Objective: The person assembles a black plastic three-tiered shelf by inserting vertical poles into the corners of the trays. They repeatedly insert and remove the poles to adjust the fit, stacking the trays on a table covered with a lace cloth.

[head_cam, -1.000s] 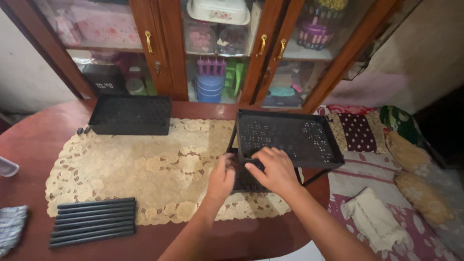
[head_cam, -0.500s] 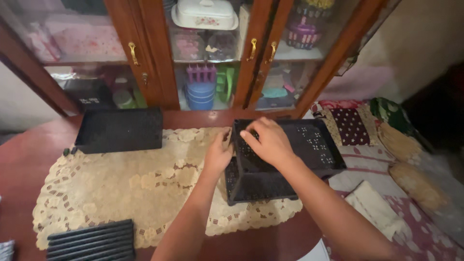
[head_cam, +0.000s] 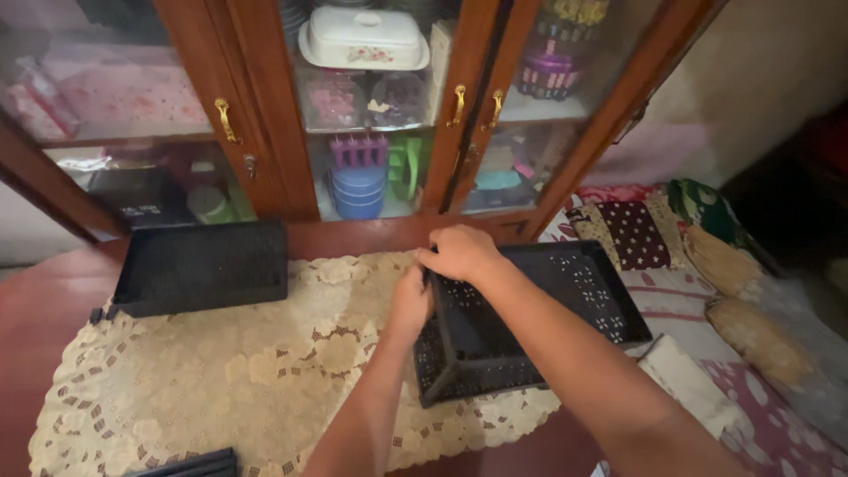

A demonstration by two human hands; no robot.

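both hands, left hand (head_cam: pixel 412 300) and right hand (head_cam: pixel 459 252), pinch perforated black plastic tray (head_cam: pixel 530 318).

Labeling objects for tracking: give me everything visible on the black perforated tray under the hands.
The black tray stack looks like plastic: two shallow rectangular trays with cut-out patterned walls and floor, one set on the other. It sits at the right end of the lace cloth on the wooden table, its right side overhanging toward the bedding. The right hand grips its far left corner from above; the left hand touches the left edge beside it.
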